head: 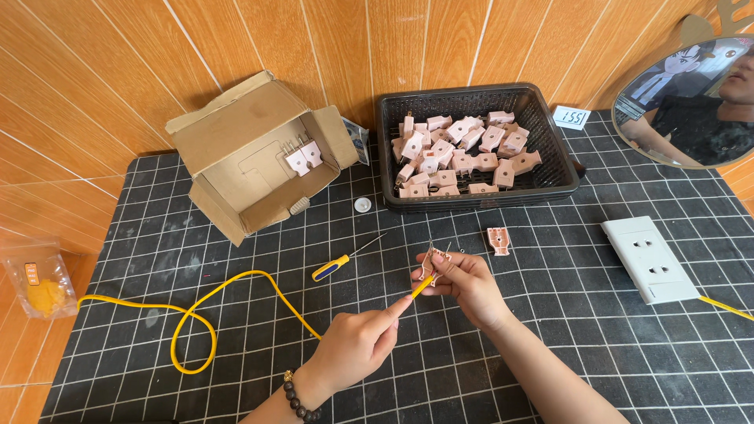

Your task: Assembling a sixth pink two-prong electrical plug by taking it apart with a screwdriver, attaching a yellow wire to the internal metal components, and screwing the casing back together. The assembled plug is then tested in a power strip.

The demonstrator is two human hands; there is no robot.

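Right now the left hand point(357, 345) pinches the long yellow insulated cable point(196, 314) near its end, fingertips pressed together around it, a dark bead bracelet point(301, 402) on that wrist. At about two o'clock from it, the right hand point(463, 284) pinches the bare wire ends point(433, 255), which splay out of the yellow sheath between thumb and forefinger. The rest of the cable runs off toward nine o'clock, with one loop lying on the black gridded mat covering the counter point(550, 353).

Judging by how things lie, the work is at an early stage: the cable's end looks stripped and its strands parted, but no plug is fitted to it. One open pink plug half point(497, 240) lies at one o'clock from the right hand, and one yellow-handled screwdriver point(339, 263) lies untouched at eleven o'clock from the left hand.

By count: two finished pink plugs point(304, 155) inside the one open cardboard box point(243, 149); one black plastic basket point(479, 204) at twelve o'clock holding a heap of pink plug parts, too jumbled to number exactly; one white wall socket plate point(650, 259) at three o'clock; one small white round cap point(361, 205).
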